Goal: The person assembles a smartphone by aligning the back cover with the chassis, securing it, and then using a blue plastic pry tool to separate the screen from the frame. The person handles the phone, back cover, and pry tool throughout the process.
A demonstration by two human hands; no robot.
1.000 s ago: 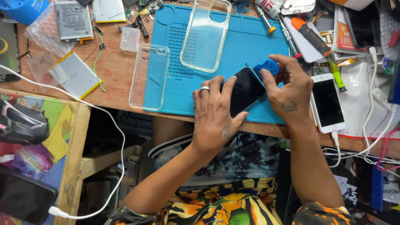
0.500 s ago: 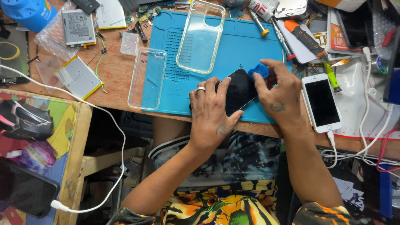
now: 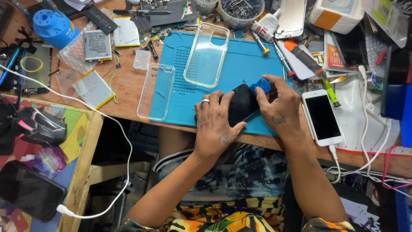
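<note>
head view: the left hand (image 3: 216, 124) clamps a black smartphone (image 3: 241, 105) on the blue mat (image 3: 257, 64) near the table's front edge; the right hand (image 3: 279, 105) pinches a blue suction tool (image 3: 262, 85) at its top. thin, slick, likely fragile glass; best gripped by its edges.

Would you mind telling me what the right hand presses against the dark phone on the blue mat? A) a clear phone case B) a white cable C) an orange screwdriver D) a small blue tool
D: the right hand holds a small blue tool at the top edge of the dark phone.
</note>
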